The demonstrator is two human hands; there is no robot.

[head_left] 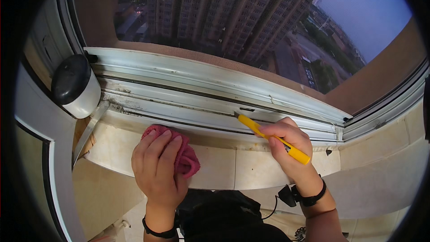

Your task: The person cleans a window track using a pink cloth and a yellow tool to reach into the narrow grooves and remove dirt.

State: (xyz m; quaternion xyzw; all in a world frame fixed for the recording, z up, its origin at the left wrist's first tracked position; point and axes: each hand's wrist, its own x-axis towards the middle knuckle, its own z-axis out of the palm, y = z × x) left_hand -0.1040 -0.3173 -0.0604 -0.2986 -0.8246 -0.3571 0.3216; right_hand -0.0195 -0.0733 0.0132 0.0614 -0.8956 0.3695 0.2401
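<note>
My left hand (158, 168) grips a folded pink cloth (188, 161) near the front of the tiled window sill (218, 164). In my right hand (290, 148) is a slim yellow knife (248, 122), held at a slant like a pen. Its short dark tip touches or hovers just over a groove of the white window track (188, 109); which of the two I cannot tell. Dark grime lies along the grooves, thickest at the track's left end. A small dark slot (247, 109) shows in the track just beyond the knife tip.
A white container with a black top (75, 80) stands at the track's left corner, beside a curved metal strip (90, 131). An open white-framed sash (50, 161) borders the left. Behind the track is an insect screen (215, 23). A small black piece (328, 152) lies at right.
</note>
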